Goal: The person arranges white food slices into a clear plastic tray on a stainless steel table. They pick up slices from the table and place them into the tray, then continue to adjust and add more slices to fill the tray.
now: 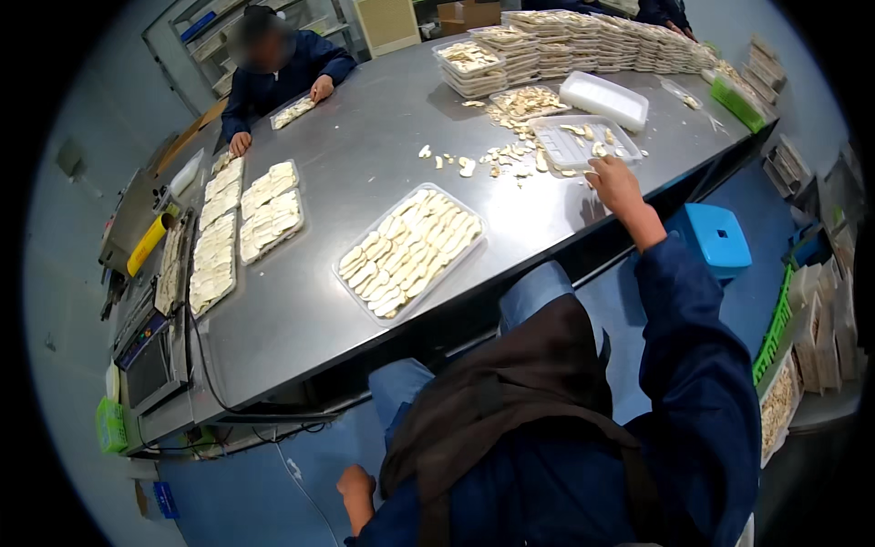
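My right hand (pixel 618 191) reaches to the near edge of a shallow clear tray (pixel 565 132) holding a few pale slices. Its fingers are curled; what they pinch, if anything, is too small to make out. Loose dried slices (pixel 510 155) lie beside that tray. Nearer me, a clear tray (pixel 410 251) is filled with neat rows of pale, elongated slices. My left hand (pixel 355 483) hangs low beside my leg, below the table edge, fingers curled with nothing visible in them.
A steel table (pixel 346 155) carries several filled trays (pixel 219 255) at left, stacked trays (pixel 538 50) behind and a white container (pixel 603 98). A co-worker (pixel 273 82) touches trays across the table; another stands behind the stacks. A blue stool (pixel 720 237) is under the right end.
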The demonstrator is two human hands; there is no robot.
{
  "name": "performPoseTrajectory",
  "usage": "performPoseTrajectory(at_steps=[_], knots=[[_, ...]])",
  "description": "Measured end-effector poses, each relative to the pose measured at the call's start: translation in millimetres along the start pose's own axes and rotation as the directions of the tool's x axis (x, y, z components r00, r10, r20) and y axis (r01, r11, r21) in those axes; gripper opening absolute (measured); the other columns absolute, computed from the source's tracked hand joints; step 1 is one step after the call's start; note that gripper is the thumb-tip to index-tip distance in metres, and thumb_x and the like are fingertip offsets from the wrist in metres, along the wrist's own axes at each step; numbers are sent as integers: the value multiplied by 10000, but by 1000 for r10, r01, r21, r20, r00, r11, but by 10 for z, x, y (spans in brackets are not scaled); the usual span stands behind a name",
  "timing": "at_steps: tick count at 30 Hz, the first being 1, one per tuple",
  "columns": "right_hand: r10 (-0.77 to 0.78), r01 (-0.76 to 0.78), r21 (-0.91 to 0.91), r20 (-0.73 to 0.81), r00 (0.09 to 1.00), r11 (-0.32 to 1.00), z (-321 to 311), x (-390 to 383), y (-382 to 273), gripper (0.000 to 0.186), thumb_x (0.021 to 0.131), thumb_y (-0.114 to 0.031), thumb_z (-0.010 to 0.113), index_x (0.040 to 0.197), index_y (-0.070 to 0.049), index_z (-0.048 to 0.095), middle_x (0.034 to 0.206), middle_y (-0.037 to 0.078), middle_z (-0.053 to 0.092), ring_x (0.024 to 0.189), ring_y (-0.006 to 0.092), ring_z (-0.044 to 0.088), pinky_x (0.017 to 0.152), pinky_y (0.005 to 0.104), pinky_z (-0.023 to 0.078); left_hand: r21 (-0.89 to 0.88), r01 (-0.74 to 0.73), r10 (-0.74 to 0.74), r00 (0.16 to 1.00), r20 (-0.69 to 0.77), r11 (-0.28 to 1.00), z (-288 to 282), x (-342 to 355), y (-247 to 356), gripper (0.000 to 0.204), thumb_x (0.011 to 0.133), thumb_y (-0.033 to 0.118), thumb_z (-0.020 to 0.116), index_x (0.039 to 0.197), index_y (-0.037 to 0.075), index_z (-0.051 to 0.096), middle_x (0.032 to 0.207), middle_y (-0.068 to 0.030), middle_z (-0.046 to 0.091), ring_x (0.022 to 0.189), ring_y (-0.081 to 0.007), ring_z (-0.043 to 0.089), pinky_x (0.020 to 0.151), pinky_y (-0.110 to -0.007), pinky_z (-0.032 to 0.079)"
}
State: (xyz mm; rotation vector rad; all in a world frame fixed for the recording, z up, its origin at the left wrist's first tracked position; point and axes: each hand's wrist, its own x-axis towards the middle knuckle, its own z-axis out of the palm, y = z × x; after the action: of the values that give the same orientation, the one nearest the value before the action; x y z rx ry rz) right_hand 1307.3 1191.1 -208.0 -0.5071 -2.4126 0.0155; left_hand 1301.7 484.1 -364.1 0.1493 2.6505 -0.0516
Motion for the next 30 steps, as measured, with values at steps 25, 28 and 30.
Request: performPoseTrajectory(at_steps=[25,28,30], knots=[[-96,49,339,125,987,940,195,-405,-1131,182,830,-11,604,1008,14,632,1002,157,626,972,320,589,833,366,479,-457,-609,499,793,-349,648,-2959,1985,2233,299,918,237,526,972,-22,666,821,-104,655,781,-178,598,713,-281,456],[181,-453,444,531,828,773,37,-443,-1498,144,890,-85,590,937,36,653,782,118,648,768,202,634,679,310,496,-545,-540,490,835,-251,641,-2953,1929,2173,273,896,220,564,909,-36,658,713,-40,618,673,-98,529,621,-263,434],[54,-574,588,670,741,570,108,-482,-1684,235,927,-175,560,880,34,656,668,106,626,624,164,590,627,294,485,-570,-528,485,840,-243,629,-2926,1872,2106,258,888,209,575,874,-38,649,688,-12,597,643,-72,494,591,-255,420]])
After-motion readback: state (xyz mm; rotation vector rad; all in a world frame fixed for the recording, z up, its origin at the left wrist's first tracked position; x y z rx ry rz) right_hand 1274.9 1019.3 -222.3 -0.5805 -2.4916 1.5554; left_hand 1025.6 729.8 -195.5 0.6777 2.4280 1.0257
